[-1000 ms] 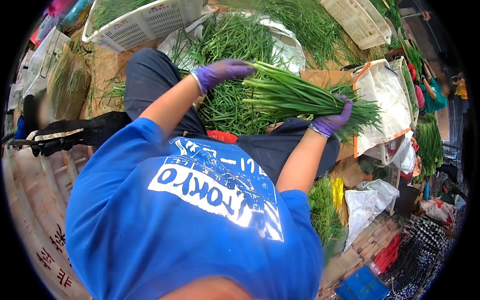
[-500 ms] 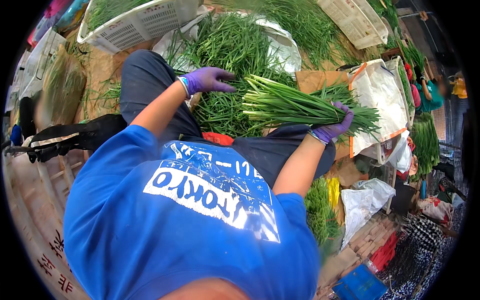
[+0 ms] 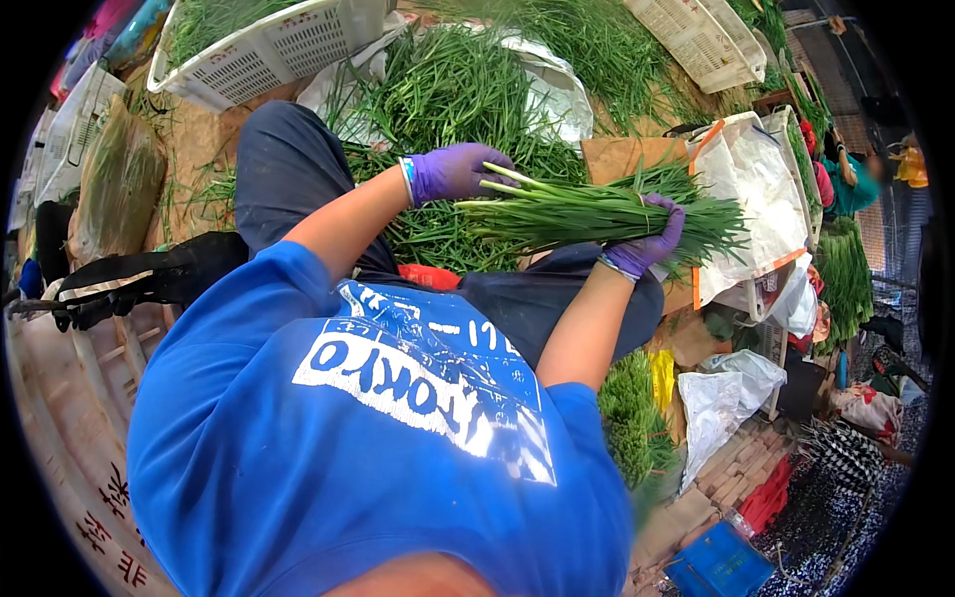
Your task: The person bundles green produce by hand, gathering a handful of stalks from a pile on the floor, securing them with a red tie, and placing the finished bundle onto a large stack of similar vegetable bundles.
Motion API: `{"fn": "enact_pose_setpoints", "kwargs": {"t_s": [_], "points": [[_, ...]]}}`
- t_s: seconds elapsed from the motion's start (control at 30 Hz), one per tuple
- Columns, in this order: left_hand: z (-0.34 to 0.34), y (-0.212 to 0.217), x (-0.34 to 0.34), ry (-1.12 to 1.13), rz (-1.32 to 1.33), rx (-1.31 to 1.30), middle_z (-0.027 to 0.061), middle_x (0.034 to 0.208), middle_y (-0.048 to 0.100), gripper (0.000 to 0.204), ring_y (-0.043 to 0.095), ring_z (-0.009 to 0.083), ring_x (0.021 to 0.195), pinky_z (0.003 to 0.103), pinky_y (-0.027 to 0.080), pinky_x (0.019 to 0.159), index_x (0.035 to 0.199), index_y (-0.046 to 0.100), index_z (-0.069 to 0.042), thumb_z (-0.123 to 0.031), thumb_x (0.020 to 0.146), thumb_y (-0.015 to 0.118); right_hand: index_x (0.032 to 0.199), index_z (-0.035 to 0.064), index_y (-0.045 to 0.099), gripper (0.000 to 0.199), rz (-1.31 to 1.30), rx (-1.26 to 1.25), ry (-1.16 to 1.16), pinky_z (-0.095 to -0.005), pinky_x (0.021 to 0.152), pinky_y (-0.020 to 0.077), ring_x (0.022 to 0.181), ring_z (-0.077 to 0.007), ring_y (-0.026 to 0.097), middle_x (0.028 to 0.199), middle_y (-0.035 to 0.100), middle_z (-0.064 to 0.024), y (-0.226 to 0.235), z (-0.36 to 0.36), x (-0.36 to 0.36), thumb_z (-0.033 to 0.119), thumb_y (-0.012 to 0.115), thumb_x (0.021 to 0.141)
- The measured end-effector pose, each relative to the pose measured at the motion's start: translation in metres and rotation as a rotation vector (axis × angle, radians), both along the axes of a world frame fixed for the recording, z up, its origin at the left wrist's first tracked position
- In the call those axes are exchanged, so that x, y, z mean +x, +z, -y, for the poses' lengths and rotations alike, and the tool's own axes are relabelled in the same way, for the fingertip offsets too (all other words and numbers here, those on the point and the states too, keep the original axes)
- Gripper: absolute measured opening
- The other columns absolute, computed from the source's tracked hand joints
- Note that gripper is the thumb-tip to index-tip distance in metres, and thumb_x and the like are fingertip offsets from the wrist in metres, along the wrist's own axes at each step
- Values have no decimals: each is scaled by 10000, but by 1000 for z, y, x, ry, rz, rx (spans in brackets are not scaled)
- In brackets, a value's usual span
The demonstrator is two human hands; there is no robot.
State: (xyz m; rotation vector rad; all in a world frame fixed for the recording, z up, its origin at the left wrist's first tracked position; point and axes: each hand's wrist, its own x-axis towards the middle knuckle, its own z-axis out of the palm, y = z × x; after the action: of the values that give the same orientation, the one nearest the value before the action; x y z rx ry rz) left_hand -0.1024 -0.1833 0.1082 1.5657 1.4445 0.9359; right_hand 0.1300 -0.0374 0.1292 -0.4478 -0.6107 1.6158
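Note:
My right hand [image 3: 654,237], in a purple glove, is wrapped round a bunch of Chinese chives [image 3: 587,213] near its leafy end. The bunch lies sideways above my lap, pale stem ends to the left and green tips to the right. My left hand [image 3: 460,172], gloved the same way, is closed at the pale ends, its fingertips on a few stems [image 3: 507,179] that stand a little above the others. Beneath and beyond my hands spreads a heap of loose chives [image 3: 453,95], partly on a white sack [image 3: 557,95].
White plastic crates stand at the far left [image 3: 264,60] and far right [image 3: 701,45]. A white cloth with orange edging [image 3: 751,199] drapes a crate at the right. Another person [image 3: 851,184] is beyond it. More chives [image 3: 629,423] lie by my right side. A bagged bundle [image 3: 119,179] stands left.
My left hand has moved right, from apart from the bunch onto its pale stem ends, and its fingers have closed. The bunch, still in my right hand, has shifted slightly left.

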Motion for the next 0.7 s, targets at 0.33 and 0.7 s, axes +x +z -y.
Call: {"fn": "enact_pose_setpoints", "kwargs": {"t_s": [0.33, 0.7], "points": [[35, 12, -70, 107, -514, -305, 56, 1002, 590, 310, 565, 185, 886, 314, 457, 782, 1080, 529, -76, -218, 807, 568, 788, 111, 564, 237, -246, 147, 176, -365, 664, 433, 638, -202, 509, 659, 521, -44, -4, -27, 47, 322, 458, 814], [-21, 29, 7, -324, -482, 534, 144, 1063, 533, 582, 527, 330, 923, 398, 423, 807, 1205, 422, -176, -205, 678, 665, 786, 109, 548, 225, -286, 49, 329, -355, 693, 391, 693, -187, 457, 717, 484, -30, -14, -23, 37, 322, 479, 812]]}}
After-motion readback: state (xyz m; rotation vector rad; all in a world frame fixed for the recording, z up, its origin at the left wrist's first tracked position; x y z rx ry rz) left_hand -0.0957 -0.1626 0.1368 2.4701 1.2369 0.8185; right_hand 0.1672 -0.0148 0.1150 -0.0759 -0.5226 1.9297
